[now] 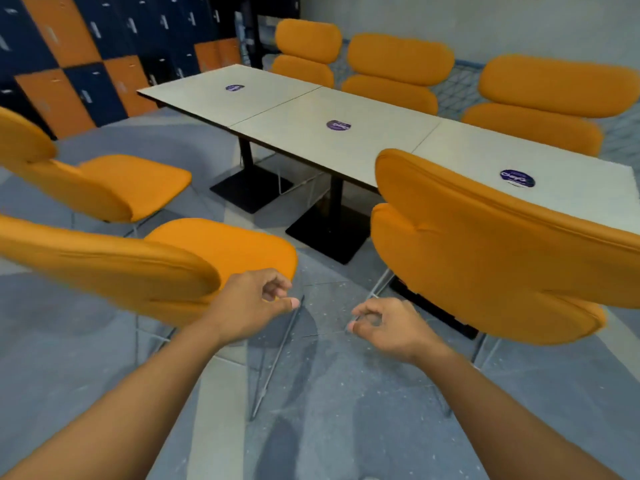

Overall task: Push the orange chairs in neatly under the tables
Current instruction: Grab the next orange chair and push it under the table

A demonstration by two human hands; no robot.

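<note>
Three tables [346, 147] stand in a row across the middle; six orange chairs [485, 258], three at the far side, three near, two of these apart at left; left hand [252, 306] and right hand [384, 327], bottom centre, loosely curled, grasping nothing.

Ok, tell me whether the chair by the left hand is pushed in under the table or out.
Out. The chair stands on open floor, its whole seat short of the table edge, with floor between.
</note>
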